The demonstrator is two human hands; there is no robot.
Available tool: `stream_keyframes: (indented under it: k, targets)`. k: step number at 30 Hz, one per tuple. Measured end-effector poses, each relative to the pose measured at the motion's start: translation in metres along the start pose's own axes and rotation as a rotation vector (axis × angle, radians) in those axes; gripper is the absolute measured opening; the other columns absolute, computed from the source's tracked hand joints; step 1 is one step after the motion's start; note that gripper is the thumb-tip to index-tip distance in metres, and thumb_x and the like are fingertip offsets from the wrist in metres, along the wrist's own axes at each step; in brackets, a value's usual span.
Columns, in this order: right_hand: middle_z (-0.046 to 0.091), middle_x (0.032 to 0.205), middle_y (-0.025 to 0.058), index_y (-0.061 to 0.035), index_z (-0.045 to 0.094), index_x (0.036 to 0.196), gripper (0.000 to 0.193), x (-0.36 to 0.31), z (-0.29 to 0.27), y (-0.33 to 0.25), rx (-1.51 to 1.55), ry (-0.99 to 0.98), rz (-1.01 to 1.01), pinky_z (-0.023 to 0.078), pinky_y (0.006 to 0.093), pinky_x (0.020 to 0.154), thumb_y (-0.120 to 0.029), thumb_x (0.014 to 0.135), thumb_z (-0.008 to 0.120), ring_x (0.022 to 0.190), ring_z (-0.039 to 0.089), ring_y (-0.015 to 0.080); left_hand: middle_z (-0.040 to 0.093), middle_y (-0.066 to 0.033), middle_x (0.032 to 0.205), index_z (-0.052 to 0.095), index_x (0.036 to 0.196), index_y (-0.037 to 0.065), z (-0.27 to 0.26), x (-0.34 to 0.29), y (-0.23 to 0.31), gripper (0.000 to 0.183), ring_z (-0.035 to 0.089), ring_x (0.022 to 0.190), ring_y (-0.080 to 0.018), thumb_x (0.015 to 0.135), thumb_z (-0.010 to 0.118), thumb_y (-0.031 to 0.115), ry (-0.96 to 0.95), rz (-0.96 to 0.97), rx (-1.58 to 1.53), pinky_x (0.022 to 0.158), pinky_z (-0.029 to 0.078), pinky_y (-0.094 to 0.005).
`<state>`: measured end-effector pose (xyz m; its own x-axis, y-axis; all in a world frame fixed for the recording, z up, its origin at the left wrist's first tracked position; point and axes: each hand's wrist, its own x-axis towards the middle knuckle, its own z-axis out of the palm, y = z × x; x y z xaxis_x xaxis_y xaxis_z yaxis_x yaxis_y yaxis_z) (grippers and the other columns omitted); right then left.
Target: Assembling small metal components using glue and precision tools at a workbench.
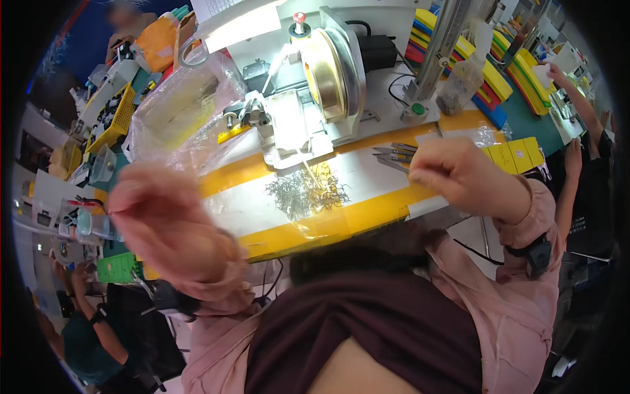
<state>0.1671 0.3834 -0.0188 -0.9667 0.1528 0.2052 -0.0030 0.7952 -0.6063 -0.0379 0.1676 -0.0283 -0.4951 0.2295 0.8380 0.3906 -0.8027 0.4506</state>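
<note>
My left hand (161,217) is raised over the left front edge of the bench, and motion smears its fingers. Fingers curled and pressed together, my right hand (459,171) is just right of several metal tweezers (395,155) on the bench; what it holds, if anything, is hidden. Between my hands lies a loose pile of small, thin, dark metal pieces (305,190) on the white surface. Behind the pile, under bright light, stands a machine with a brass-coloured wheel (325,75) and a pale metal block (289,121) in front of it.
Yellow tape (295,236) runs along the bench's front edge. Left of the machine lies a clear plastic bag (184,105). A green button (418,109), a plastic bottle (462,82) and stacked coloured trays (492,59) stand at the right. Other people work on both sides.
</note>
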Motion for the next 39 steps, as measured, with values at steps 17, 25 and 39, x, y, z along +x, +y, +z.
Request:
stream_keyframes:
  k: [17, 25, 39]
  targets:
    - [0.054, 0.067, 0.0093, -0.0016, 0.058, 0.078, 0.005, -0.014, 0.02, -0.028, 0.351, 0.143, -0.21, 0.039, 0.0289, 0.05, 0.002, 0.075, 0.061, 0.056, 0.05, 0.0215, 0.046, -0.0031, 0.08, 0.066, 0.086, 0.004, 0.059, -0.025, -0.032, 0.029, 0.043, 0.067, -0.0097, 0.059, 0.076, 0.003, -0.669, -0.331, 0.255, 0.058, 0.035, -0.0201]
    - [0.059, 0.076, 0.0069, -0.0036, 0.057, 0.087, 0.015, -0.017, 0.032, -0.031, 0.192, 0.396, -0.043, 0.038, 0.0242, 0.042, -0.006, 0.074, 0.066, 0.046, 0.048, 0.0096, 0.045, -0.0026, 0.077, 0.057, 0.069, 0.001, 0.073, -0.025, -0.032, 0.007, 0.042, 0.071, -0.0114, 0.068, 0.062, -0.003, -0.589, -0.581, 0.274, 0.061, 0.034, -0.0215]
    - [0.059, 0.084, 0.0171, -0.0005, 0.051, 0.09, 0.028, 0.004, 0.045, -0.002, -0.206, 0.673, -0.805, 0.047, 0.0265, 0.045, 0.002, 0.064, 0.059, 0.058, 0.057, 0.0219, 0.046, 0.0058, 0.064, 0.051, 0.07, 0.004, 0.077, -0.025, -0.027, 0.012, 0.037, 0.059, -0.0014, 0.075, 0.061, 0.007, -0.363, -1.089, -0.081, 0.051, 0.031, -0.0177]
